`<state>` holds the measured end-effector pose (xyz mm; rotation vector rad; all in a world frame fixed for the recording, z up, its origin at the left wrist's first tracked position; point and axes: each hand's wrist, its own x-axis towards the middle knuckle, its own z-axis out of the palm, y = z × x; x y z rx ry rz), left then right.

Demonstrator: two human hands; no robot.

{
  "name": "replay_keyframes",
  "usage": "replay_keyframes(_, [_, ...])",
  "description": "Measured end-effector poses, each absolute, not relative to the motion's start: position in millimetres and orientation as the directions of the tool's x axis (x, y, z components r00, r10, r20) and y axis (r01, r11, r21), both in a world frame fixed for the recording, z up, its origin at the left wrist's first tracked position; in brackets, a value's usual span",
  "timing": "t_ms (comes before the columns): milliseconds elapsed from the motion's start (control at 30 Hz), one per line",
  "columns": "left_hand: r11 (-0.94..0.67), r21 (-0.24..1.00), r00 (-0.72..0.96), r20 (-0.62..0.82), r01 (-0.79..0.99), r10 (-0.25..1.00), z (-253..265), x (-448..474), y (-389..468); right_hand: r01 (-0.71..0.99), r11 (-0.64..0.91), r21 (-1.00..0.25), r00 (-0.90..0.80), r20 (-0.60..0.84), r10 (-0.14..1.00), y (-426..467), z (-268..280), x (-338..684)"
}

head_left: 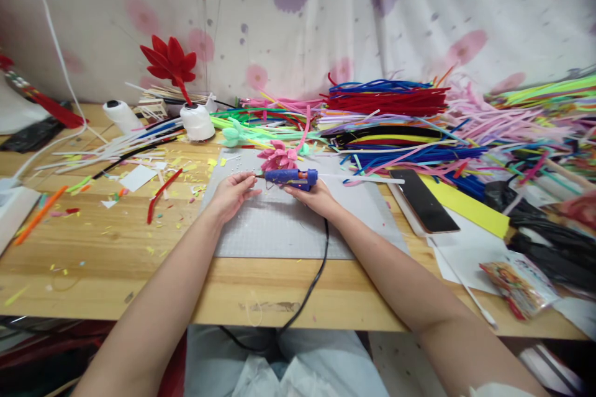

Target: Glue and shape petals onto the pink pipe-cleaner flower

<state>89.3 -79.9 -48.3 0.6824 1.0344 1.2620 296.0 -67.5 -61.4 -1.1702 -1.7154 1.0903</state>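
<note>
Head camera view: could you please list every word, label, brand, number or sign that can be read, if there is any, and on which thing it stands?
No text can be read with certainty.
Blue glue gun in the right hand: a marking on its side, too small and blurred to read.
Printed packet: coloured print, too blurred to read.
Phone: dark screen, no text visible.
</note>
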Motion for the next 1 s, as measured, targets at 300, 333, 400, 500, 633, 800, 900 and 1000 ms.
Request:
replay_keyframes(300, [0.184,0.897,-0.010,-0.206,-0.403,0.978,-51.3,85.8,-79.8,0.244,0.163,-0.956,-0.284,0.090,0.955,-66.9,-62.1,297.0])
replay_keyframes(333, [0.186,0.896,-0.011,-0.207,-0.402,0.978,-51.4,85.6,-79.8,0.242,0.164,-0.956,-0.281,0.093,0.955,-66.6,-62.8,297.2])
replay_keyframes(400, [0.187,0.896,-0.013,-0.210,-0.402,0.978,-51.4,85.2,-79.7,0.245,0.166,-0.955,-0.280,0.094,0.955,-66.3,-63.6,297.4])
replay_keyframes(500, [0.182,0.897,-0.007,-0.202,-0.402,0.979,-51.4,84.6,-79.6,0.254,0.169,-0.952,-0.284,0.093,0.954,-66.6,-62.7,297.6])
replay_keyframes(633, [0.174,0.896,-0.004,-0.193,-0.409,0.981,-51.4,84.5,-79.4,0.262,0.155,-0.953,-0.293,0.075,0.953,-67.4,-59.8,297.3])
replay_keyframes(800, [0.185,0.887,-0.014,-0.211,-0.422,0.977,-51.7,85.6,-77.9,0.263,0.160,-0.951,-0.285,0.082,0.955,-67.0,-59.9,296.8])
replay_keyframes(900, [0.189,0.889,-0.021,-0.217,-0.417,0.976,-52.6,86.0,-76.7,0.265,0.197,-0.944,-0.296,0.114,0.948,-66.5,-62.1,296.8])
replay_keyframes(1000, [0.181,0.895,-0.033,-0.212,-0.408,0.977,-53.3,86.1,-76.1,0.265,0.213,-0.940,-0.292,0.133,0.947,-66.1,-63.5,296.8])
